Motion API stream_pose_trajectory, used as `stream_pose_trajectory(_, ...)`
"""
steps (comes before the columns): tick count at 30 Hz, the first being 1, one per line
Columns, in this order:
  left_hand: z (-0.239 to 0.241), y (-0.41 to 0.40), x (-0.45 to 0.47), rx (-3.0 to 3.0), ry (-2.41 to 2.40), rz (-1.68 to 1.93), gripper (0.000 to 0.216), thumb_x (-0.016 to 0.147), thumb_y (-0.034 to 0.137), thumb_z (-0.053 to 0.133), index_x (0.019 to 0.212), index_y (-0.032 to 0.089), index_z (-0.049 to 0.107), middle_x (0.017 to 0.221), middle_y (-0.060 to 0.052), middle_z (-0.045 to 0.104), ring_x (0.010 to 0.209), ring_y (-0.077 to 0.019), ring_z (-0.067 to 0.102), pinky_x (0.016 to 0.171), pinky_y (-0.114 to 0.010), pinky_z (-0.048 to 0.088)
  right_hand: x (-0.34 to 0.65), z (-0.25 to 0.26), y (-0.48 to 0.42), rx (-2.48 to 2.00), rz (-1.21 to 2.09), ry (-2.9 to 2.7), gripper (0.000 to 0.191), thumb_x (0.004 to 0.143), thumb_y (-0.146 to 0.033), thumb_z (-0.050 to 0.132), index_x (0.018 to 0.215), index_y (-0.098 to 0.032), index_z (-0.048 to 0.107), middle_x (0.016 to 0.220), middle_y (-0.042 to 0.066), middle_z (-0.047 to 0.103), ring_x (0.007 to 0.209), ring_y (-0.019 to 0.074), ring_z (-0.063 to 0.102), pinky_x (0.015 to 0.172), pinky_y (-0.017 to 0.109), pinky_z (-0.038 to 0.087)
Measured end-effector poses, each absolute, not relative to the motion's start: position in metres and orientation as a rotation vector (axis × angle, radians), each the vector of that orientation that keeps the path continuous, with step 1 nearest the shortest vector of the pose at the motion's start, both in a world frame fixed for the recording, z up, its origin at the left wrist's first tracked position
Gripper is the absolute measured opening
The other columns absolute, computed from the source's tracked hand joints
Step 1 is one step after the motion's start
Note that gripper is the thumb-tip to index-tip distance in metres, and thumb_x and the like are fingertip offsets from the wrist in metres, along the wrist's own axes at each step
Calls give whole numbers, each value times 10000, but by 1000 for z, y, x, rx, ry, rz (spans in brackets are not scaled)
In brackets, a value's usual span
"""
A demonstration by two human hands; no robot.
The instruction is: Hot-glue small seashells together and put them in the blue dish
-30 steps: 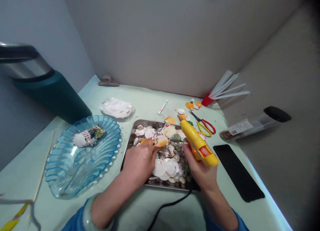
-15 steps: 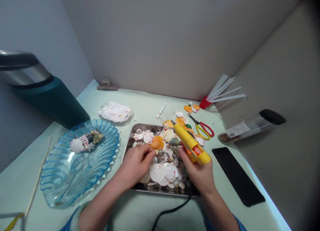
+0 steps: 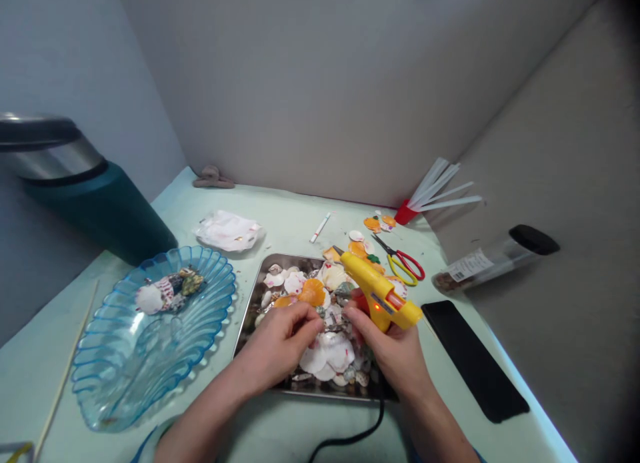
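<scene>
My right hand is wrapped round a yellow hot glue gun, whose nozzle points up and to the left; a small light glows on its side. Over the left part of a metal tray full of seashells, my left hand has its thumb and fingers pinched together. Whatever lies between those fingertips is too small or hidden to name. The two hands' fingertips are a short way apart above the shells. An orange scallop shell rests in the tray just beyond my left hand.
At left are a blue shell-shaped dish with a shell cluster and a green bottle. Scissors, a red cup of glue sticks, a clear container and a black phone stand or lie at right. A cord trails in front.
My left hand has shifted right and a little down, nearer my right hand. My right hand has moved slightly left with the glue gun. The view has tipped a little.
</scene>
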State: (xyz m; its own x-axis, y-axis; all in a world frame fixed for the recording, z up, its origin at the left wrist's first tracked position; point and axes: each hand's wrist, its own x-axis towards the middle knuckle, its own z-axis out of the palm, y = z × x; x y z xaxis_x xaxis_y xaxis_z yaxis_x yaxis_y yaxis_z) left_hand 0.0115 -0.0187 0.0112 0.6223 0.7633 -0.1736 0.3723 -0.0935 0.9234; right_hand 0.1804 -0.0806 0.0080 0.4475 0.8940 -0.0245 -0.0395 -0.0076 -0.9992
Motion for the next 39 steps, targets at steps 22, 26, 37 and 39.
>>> stream_pose_trajectory(22,10,-32,25,1098,763,561,291,672,373,734,808,155,597,669,13,625,439,-62,458,445,-213,403,145,17,-76,-1212,987,-550,373,675,-336,790,931,-175,570,498,-92,507,405,65,422,402,176,383)
stream_pose_trajectory(26,10,-33,25,1107,770,584,280,656,361,752,761,144,609,652,-1,643,432,-57,446,426,-199,373,141,17,-76,-1203,999,-483,380,659,-334,794,930,-176,580,499,-94,525,391,58,418,397,172,384)
stream_pose_trajectory(37,13,-44,25,924,756,569,446,658,486,754,877,143,570,588,28,610,385,-55,435,390,-194,382,133,11,-77,-1204,829,-360,381,658,-325,804,937,-177,591,568,-89,539,433,77,480,444,202,427)
stream_pose_trajectory(39,14,-45,26,921,750,596,419,677,481,742,859,146,568,530,47,580,365,-56,430,387,-188,358,132,9,-81,-1226,796,-394,399,675,-347,794,967,-182,577,600,-78,551,439,86,489,445,215,444)
